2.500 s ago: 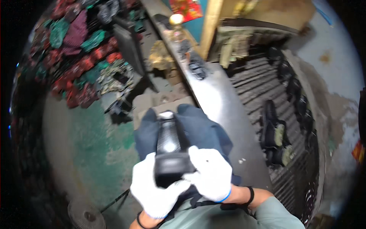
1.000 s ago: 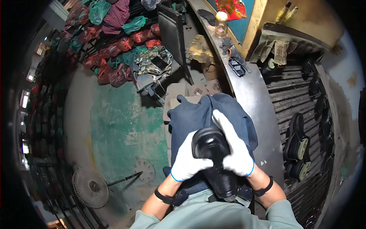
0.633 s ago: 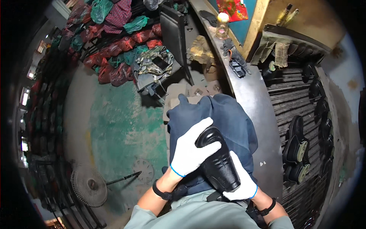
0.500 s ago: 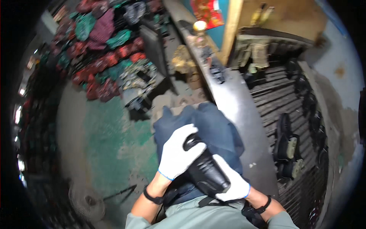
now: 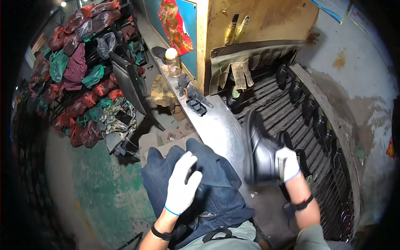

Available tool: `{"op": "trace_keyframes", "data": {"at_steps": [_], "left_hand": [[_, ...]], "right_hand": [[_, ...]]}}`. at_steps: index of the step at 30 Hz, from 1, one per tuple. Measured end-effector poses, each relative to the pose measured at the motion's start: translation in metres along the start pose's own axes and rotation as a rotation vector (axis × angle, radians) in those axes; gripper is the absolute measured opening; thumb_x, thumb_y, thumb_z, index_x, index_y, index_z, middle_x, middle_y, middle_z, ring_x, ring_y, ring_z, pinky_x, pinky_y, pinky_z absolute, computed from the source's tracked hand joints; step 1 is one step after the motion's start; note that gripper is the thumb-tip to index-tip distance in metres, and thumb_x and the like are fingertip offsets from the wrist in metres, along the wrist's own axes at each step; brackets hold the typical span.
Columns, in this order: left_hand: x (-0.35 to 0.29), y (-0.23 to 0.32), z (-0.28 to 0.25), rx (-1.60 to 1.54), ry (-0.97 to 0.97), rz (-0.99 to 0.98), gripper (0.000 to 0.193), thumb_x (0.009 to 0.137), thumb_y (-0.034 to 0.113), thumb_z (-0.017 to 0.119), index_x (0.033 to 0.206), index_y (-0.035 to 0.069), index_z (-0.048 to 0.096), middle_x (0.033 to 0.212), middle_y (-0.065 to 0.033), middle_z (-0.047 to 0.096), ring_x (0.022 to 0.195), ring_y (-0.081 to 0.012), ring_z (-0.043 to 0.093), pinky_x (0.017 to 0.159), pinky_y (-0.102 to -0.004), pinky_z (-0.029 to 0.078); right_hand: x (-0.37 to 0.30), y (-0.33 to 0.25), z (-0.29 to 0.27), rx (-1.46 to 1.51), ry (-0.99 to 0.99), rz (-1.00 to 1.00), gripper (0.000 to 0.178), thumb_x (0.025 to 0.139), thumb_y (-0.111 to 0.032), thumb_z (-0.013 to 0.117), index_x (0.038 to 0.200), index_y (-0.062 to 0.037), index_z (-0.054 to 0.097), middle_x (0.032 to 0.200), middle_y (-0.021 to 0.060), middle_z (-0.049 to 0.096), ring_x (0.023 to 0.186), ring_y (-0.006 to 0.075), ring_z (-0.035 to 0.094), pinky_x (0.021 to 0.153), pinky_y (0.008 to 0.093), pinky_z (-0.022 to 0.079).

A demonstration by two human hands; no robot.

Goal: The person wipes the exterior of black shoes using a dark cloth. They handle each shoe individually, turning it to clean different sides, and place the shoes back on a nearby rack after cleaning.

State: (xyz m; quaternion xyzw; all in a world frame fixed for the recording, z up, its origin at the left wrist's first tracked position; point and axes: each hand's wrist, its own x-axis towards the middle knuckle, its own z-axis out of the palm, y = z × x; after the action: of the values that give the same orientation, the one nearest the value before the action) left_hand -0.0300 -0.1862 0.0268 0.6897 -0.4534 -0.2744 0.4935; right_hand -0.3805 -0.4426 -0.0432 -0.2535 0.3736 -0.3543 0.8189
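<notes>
The right hand (image 5: 286, 163), in a white glove with a blue cuff, is closed around the back of a black boot (image 5: 260, 151) and holds it upright, out to the person's right. The boot hangs over the near edge of the metal counter (image 5: 216, 125), where the counter meets a slatted rack (image 5: 287, 112); its image is slightly blurred. A dark band sits on that wrist.

The left hand (image 5: 183, 183), gloved the same way, is open with fingers spread and holds nothing. It lies palm down on a dark blue cloth (image 5: 208, 187) spread over the person's lap, well apart from the boot, with the cloth's folded ridge between the two hands.

Beyond the right hand, the slatted rack carries a row of other black boots (image 5: 310, 112) along its far rim, beside a stained grey wall. Farther up the counter lie a small black object (image 5: 196, 106), a dark glove (image 5: 183, 85) and a clear jar with a pale lid (image 5: 171, 60). Behind them stands a yellowish cabinet (image 5: 258, 21) with a pale work glove (image 5: 241, 75) hanging at its foot. To the left, across a green floor (image 5: 100, 187), red and green bags (image 5: 79, 104) are piled against a dark shelf.
</notes>
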Motion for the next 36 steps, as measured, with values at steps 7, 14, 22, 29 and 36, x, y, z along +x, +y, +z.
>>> {"op": "trace_keyframes", "data": {"at_steps": [7, 14, 22, 29, 36], "left_hand": [[-0.012, -0.023, -0.01, 0.06, -0.062, -0.114, 0.037, 0.101, 0.01, 0.077, 0.136, -0.001, 0.073, 0.139, -0.0177, 0.074, 0.127, -0.0288, 0.074, 0.108, -0.0377, 0.058], [0.017, -0.015, -0.017, 0.067, -0.011, -0.219, 0.032, 0.1, 0.009, 0.079, 0.131, -0.001, 0.075, 0.126, -0.0166, 0.079, 0.115, -0.0255, 0.079, 0.101, -0.0342, 0.06], [0.039, -0.003, -0.018, 0.039, -0.071, -0.159, 0.031, 0.102, 0.012, 0.076, 0.13, 0.0, 0.077, 0.129, -0.0166, 0.079, 0.121, -0.0293, 0.077, 0.106, -0.038, 0.058], [0.037, -0.026, 0.008, -0.908, -0.281, -0.403, 0.069, 0.11, 0.045, 0.069, 0.158, -0.002, 0.053, 0.154, -0.022, 0.064, 0.138, -0.0365, 0.067, 0.116, -0.0467, 0.055], [0.039, -0.02, 0.019, -1.165, -0.025, -0.555, 0.049, 0.109, 0.012, 0.069, 0.153, -0.004, 0.056, 0.137, -0.0132, 0.072, 0.12, -0.0228, 0.072, 0.107, -0.0388, 0.059]], "right_hand": [[0.166, -0.078, -0.056, -1.153, 0.46, -0.409, 0.078, 0.08, -0.005, 0.08, 0.155, 0.0035, 0.061, 0.125, 0.0164, 0.079, 0.111, 0.0265, 0.076, 0.104, 0.0387, 0.059], [0.292, -0.027, 0.166, -1.51, 0.432, -0.885, 0.123, 0.069, -0.021, 0.092, 0.174, -0.0103, 0.03, 0.166, 0.0396, 0.039, 0.155, 0.0562, 0.04, 0.125, 0.0548, 0.043], [0.309, -0.024, 0.144, -1.279, 0.542, -1.215, 0.055, 0.08, -0.008, 0.09, 0.13, -0.0022, 0.07, 0.16, 0.0236, 0.056, 0.143, 0.041, 0.058, 0.121, 0.0456, 0.048], [0.086, 0.021, 0.167, -1.224, 0.296, -1.553, 0.05, 0.081, 0.002, 0.089, 0.125, -0.0004, 0.066, 0.138, 0.0224, 0.067, 0.123, 0.041, 0.069, 0.107, 0.0481, 0.056], [-0.057, 0.07, 0.17, -1.171, -1.101, -1.045, 0.05, 0.095, -0.056, 0.073, 0.104, -0.0071, 0.078, 0.113, 0.0194, 0.073, 0.101, 0.0414, 0.074, 0.088, 0.0481, 0.062]]}}
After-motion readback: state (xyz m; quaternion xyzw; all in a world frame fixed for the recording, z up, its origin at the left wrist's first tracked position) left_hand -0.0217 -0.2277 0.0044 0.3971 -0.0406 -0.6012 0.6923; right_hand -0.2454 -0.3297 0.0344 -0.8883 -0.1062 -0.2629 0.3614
